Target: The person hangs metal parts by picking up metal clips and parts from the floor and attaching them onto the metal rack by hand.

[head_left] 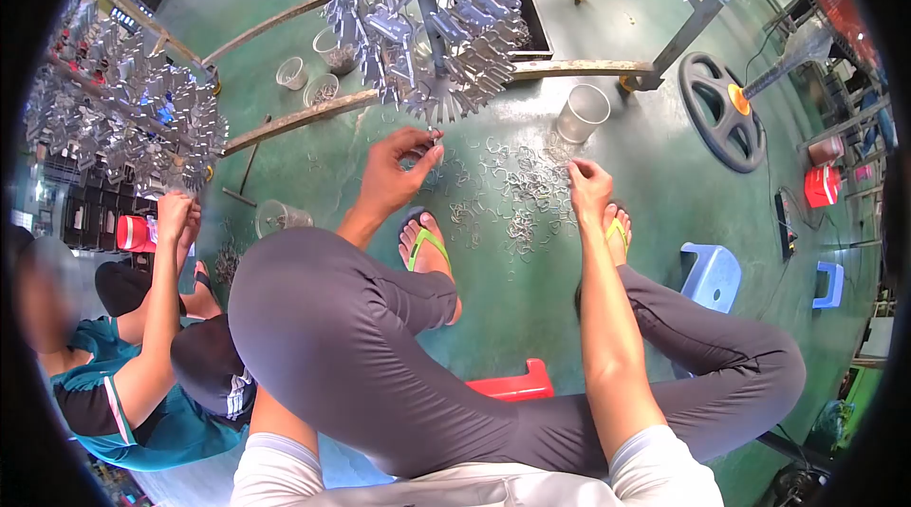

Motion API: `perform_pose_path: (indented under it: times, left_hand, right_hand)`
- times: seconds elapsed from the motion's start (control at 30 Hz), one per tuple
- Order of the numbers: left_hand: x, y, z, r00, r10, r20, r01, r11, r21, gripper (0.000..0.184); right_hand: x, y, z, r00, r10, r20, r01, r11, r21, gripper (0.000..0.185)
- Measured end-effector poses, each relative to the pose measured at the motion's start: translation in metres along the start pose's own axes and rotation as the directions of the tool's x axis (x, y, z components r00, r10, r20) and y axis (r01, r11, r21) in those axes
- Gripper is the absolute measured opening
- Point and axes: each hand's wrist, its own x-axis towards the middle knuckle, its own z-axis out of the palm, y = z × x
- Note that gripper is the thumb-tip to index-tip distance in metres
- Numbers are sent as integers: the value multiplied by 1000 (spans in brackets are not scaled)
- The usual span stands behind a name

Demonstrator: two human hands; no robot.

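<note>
My left hand [391, 177] is raised just under a hanging bunch of shiny metal brackets [465, 51]. Its thumb and index finger pinch a small metal piece [435, 136], too small to tell its exact kind. My right hand [590, 188] is closed in a pinch at the right side of a scattered pile of small curved metal hooks [527, 189] on the floor. Whatever its fingertips hold is too small to make out. A clear plastic cup [583, 115] stands on the floor just beyond my right hand.
At left a co-worker [142, 384] reaches up to another bracket bunch [123, 118]. A wheeled metal frame [313, 108] crosses ahead, with plastic cups [323, 89] behind it. Right are a black handwheel [702, 113] and a blue stool [712, 277]; a red stool [517, 384] lies between my legs.
</note>
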Motion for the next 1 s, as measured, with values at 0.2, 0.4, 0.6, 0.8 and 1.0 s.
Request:
perform_pose_path:
  times: [0.2, 0.4, 0.6, 0.8, 1.0]
  left_hand:
    - [5, 9, -12, 983, -119, 138, 122, 992, -18, 23]
    - [8, 12, -14, 956, -178, 234, 201, 976, -79, 28]
    - [6, 36, -22, 929, -288, 234, 290, 957, 27, 29]
    - [1, 46, -38, 961, -201, 188, 173, 972, 158, 35]
    - [24, 164, -71, 993, -85, -78, 107, 929, 355, 33]
  right_hand:
    - [-25, -170, 52, 893, -339, 297, 195, 885, 422, 15]
    - [-43, -264, 75, 662, -651, 371, 587, 758, 282, 19]
    - [-44, -285, 76, 558, -707, 435, 636, 701, 323, 17]
    - [-42, -290, 77, 459, -776, 432, 756, 597, 270, 13]
    - [-57, -305, 70, 447, -757, 477, 785, 587, 196, 10]
